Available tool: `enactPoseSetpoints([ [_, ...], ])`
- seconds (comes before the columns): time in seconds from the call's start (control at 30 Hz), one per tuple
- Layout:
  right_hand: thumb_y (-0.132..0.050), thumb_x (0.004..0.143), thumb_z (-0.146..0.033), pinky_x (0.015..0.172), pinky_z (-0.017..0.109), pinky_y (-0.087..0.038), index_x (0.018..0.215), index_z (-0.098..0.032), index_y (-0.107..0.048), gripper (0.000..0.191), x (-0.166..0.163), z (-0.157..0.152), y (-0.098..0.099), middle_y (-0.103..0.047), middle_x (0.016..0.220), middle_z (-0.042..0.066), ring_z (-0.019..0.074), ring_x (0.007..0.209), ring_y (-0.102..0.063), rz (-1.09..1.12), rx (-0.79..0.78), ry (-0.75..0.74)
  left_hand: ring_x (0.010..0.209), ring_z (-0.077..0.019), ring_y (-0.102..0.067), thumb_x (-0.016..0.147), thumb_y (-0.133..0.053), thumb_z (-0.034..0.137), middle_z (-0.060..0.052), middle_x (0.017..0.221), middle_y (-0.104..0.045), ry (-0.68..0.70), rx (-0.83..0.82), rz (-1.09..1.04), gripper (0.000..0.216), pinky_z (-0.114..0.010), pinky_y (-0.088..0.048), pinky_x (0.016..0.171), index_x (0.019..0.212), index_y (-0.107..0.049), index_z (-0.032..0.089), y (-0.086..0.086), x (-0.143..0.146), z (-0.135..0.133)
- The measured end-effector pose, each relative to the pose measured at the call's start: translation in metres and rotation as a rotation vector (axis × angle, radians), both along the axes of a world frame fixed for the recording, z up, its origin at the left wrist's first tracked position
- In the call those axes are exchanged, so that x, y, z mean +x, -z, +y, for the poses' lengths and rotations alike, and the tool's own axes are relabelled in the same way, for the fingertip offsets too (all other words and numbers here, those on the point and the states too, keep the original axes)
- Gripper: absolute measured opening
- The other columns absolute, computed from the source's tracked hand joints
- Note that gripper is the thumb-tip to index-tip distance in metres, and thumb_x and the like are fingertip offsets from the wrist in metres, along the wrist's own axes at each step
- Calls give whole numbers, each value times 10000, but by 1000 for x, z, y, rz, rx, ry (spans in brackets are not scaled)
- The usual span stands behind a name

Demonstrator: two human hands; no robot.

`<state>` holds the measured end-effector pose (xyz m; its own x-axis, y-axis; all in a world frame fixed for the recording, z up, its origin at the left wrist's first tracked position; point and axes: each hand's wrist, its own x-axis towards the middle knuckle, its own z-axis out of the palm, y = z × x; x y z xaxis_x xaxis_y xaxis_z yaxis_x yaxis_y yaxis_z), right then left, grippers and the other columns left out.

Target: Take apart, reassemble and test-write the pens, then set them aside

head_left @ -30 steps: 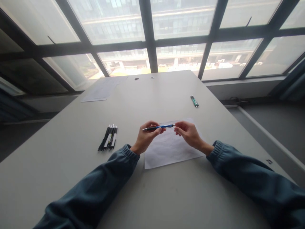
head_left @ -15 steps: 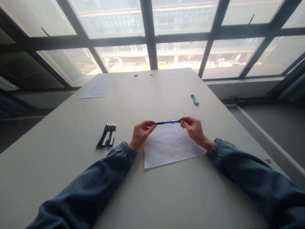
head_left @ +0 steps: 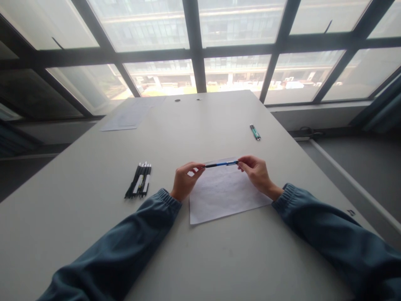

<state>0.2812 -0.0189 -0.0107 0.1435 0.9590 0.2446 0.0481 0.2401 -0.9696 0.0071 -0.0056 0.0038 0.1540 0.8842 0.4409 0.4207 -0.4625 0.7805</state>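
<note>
A blue pen [head_left: 222, 164] with a black grip is held level between my two hands, above the far part of a white sheet of paper [head_left: 225, 198]. My left hand [head_left: 187, 179] pinches its black tip end between thumb and fingers. At the other end, by the clip, my right hand [head_left: 255, 171] pinches it the same way. The paper lies flat on the table, its right side partly under my right wrist. Left of my left hand lies a bunch of several black and white pens [head_left: 138, 180], side by side.
On the white table [head_left: 194, 129], green pens [head_left: 255, 132] lie toward the right edge. More paper sheets [head_left: 125, 115] lie at the far left. Two small round fittings sit near the far edge, in front of large windows. A small dark mark [head_left: 351, 212] is near the right edge.
Both hands keep their pinch on the blue pen, which tilts slightly more, its clip end a bit higher. The view has shifted very slightly; the other things stay put.
</note>
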Motion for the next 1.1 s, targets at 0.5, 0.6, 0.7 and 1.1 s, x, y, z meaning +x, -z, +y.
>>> enactPoseSetpoints([
  [0.5,-781,775,-447,572,289,-521,883,-161,-726,310,-2,-1,-1,-693,688,29,148,592,-617,-9,10,6,755,-142,-678,892,-689,322,-46,887,-754,10,102,32,151,-251,-554,685,950,-763,204,1,0,1],
  [0.6,-779,776,-429,568,279,-513,879,-153,-725,300,-3,-1,-2,-687,679,25,139,583,-608,-6,10,6,727,-130,-670,888,-698,289,-38,860,-750,16,146,33,121,-237,-547,657,941,-762,200,1,1,1],
  [0.7,-776,782,-406,567,274,-507,877,-153,-723,275,-3,-2,-1,-683,676,23,135,580,-605,2,13,3,733,-127,-670,888,-702,272,-34,861,-748,20,153,29,103,-233,-547,657,936,-759,202,1,1,2],
  [1.1,-772,794,-386,562,268,-509,888,-155,-725,254,-2,-1,1,-683,688,20,130,581,-606,5,22,15,753,-130,-674,900,-691,299,-37,879,-752,7,137,25,123,-235,-554,666,940,-758,204,3,1,1],
])
